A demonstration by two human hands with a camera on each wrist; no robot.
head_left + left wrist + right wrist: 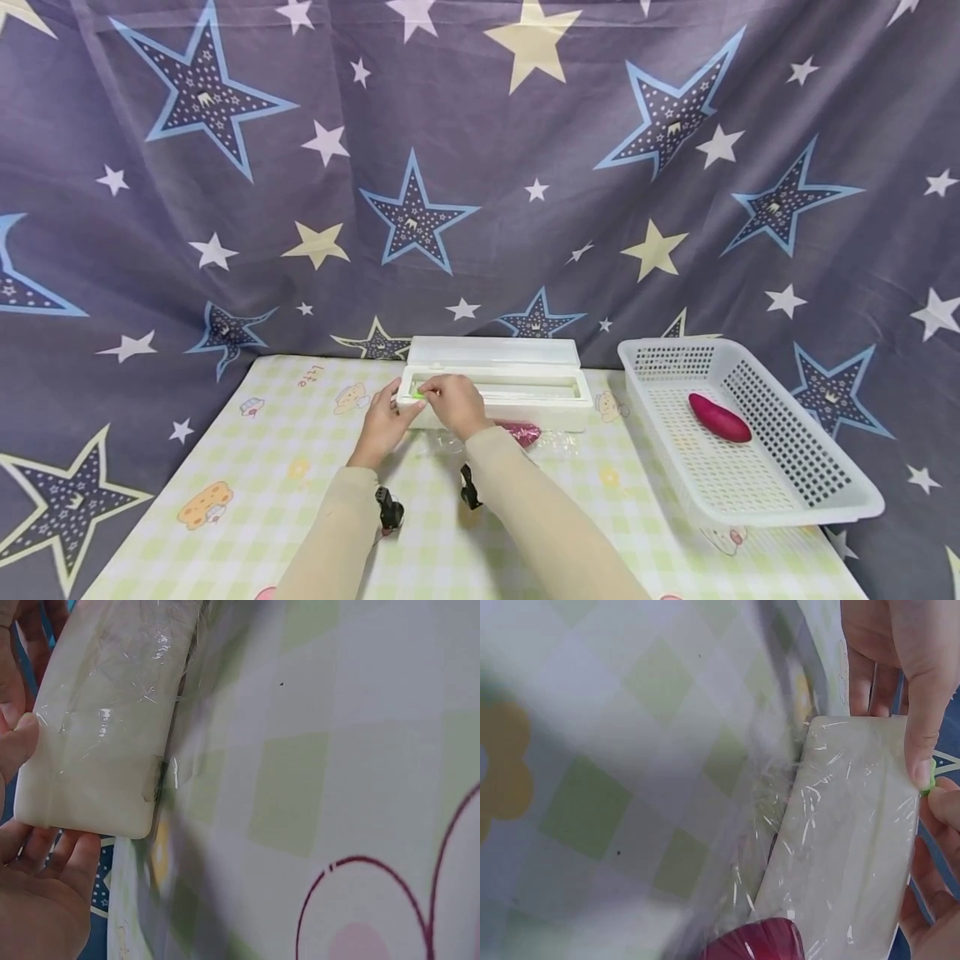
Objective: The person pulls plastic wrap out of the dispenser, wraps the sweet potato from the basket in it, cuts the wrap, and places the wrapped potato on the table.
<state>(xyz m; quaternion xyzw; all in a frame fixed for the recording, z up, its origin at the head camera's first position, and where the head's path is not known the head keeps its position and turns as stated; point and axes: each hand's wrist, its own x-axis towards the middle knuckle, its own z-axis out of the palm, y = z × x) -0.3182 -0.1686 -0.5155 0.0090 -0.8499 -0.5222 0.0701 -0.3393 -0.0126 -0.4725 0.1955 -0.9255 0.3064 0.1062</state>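
Note:
A long white cling film dispenser stands at the back of the table, its translucent lid raised. My left hand grips the dispenser's left end, with the thumb on the top edge and fingers round the end wall. My right hand pinches a small green slider at that same end, close to the left thumb. Clear film drapes down the dispenser's front onto the table. A dark pink, elongated vegetable lies at the front wall under film, partly hidden by my right sleeve.
To the right stands a white perforated basket holding another dark pink elongated vegetable. A checked cloth covers the table. Behind it hangs a star-patterned curtain. Black wrist cameras sit on both wrists.

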